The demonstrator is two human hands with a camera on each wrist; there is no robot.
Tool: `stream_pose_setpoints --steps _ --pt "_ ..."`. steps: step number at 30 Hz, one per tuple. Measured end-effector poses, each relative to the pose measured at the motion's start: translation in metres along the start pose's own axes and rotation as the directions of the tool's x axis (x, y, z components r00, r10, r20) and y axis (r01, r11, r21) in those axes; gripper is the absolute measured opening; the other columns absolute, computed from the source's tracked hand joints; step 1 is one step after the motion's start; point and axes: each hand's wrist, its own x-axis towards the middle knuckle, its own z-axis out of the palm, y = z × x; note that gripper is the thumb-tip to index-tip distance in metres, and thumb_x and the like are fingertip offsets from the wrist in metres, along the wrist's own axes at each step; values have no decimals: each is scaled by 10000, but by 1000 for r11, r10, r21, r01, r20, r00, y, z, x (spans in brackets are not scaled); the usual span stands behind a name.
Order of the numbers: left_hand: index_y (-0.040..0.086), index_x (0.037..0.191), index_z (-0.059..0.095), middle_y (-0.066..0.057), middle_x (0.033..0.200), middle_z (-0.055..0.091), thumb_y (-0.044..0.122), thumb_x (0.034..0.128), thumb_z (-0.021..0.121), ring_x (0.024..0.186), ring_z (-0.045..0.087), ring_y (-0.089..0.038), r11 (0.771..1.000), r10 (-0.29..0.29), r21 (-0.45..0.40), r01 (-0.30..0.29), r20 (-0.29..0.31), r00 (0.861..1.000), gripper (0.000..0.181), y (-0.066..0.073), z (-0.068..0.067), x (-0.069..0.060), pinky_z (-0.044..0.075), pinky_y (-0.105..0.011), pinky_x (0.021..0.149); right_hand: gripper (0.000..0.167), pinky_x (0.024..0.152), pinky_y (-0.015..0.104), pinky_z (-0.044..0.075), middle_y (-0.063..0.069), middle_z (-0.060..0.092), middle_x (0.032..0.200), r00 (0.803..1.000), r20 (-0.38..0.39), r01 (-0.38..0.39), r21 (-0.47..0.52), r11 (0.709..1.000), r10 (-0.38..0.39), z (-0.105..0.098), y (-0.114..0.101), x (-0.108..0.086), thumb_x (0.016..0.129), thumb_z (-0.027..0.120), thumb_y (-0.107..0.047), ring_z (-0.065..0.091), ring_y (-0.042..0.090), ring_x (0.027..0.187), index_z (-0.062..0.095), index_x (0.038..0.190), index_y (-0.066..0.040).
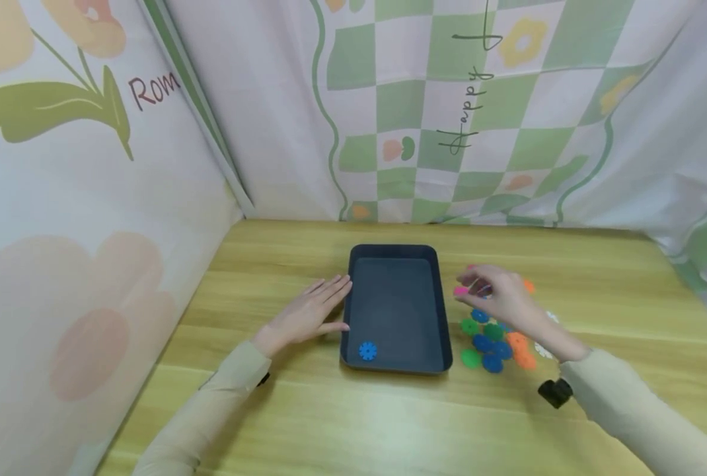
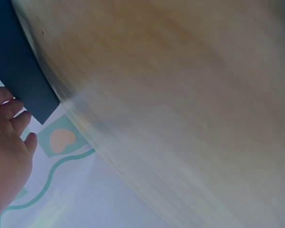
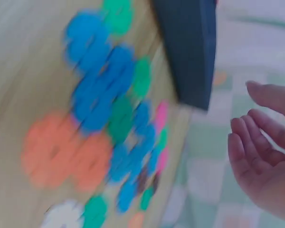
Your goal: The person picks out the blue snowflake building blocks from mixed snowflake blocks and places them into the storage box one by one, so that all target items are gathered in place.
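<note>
1. Touching the left wall of the dark tray (image 1: 396, 304) in the head view, your left hand (image 1: 306, 314) lies with fingers straight and close together, the thumb apart at the rim. The tray sits on the wooden table (image 1: 294, 416), its long axis running near to far. One blue disc (image 1: 368, 351) lies in its near left corner.

2. In the same view, your right hand (image 1: 505, 297) hangs over the far part of the loose discs (image 1: 483, 342), right of the tray. These are round, so they have no long axis and point no particular way; several overlap, with the orange discs (image 1: 518, 340) on the right side.

3. In the left wrist view, your fingertips sit beside the tray's wall. Light sideways pressure should be enough to steady it; a hard push could slide it right.

4. In the right wrist view, your thumb stands apart from loosely curled fingers, with nothing pinched between them. The pink discs (image 3: 161, 116) lie at the pile's far side, though blur hides their exact tilt. To lift one cleanly, pinch it by opposite edges, starting from the pile's border so overlapping neighbours don't come along.
</note>
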Motion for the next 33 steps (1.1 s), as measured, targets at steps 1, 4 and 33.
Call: stream_pose_setpoints --steps 1,4,33 --pt "88 1589 201 -92 1666 194 630 963 440 1542 227 -253 1000 1 -2 -1 -4 1000 861 0 0 0 218 -433 1271 253 649 219 594 143 735 946 1000 -8 -11 -5 1000 11 -4 8 -3 822 791 -63 694 161 753 708 1054 -4" --pt "82 1587 207 -99 1663 201 619 963 456 1540 232 -257 1000 1 -5 -1 -7 1000 860 1 -1 0 222 -435 1269 269 666 178 574 158 734 973 998 3 -62 4 998 62 -14 32 -14 842 774 -69 663 61 771 701 1092 -2" --pt "88 1591 188 -84 1670 185 602 969 471 1548 206 -245 1000 -23 -10 24 9 1000 855 2 1 0 203 -428 1276 449 737 126 538 149 723 1053 924 283 -258 -32 966 256 -33 126 -49 817 803 -233 611 -27 863 669 1156 28"
